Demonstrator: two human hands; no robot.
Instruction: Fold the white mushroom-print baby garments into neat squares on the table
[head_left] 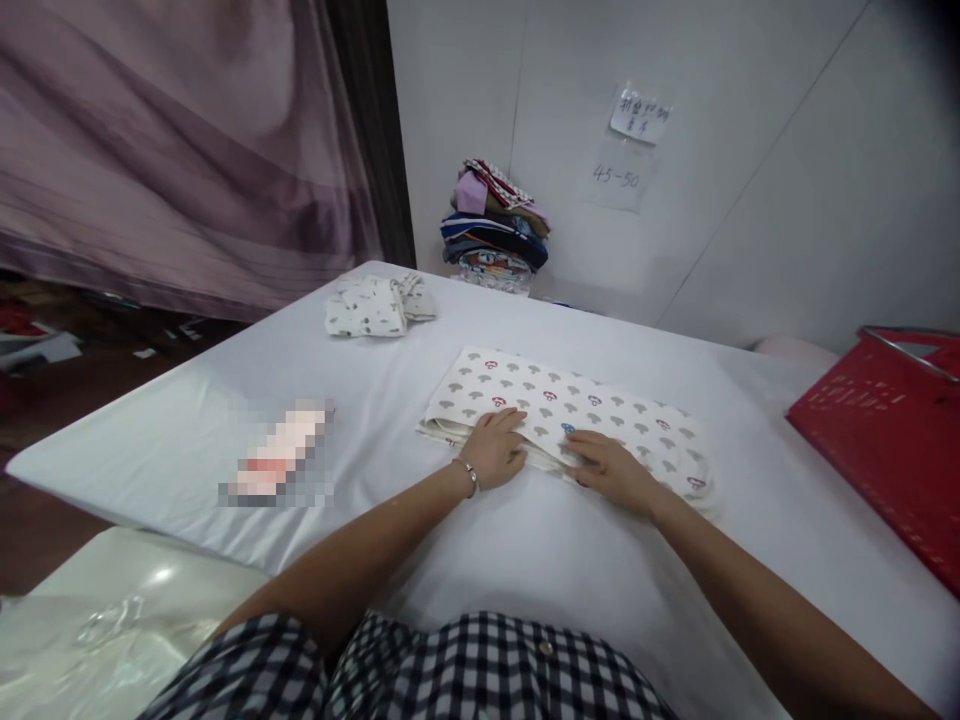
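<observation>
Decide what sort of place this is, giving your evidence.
Probably a room where textiles are handled: a patterned cloth lies folded on a white-covered table, and a stack of folded fabrics stands by a wall bearing handwritten notes.

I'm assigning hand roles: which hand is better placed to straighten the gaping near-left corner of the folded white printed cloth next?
Likely the left hand: it touches the cloth closer to that corner; the right hand rests farther along the near edge.

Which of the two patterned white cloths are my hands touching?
The long, flat-folded cloth with red motifs: left hand and right hand both touch its near side. The bunched cloth, farther left, has dark spots and lies apart.
</observation>
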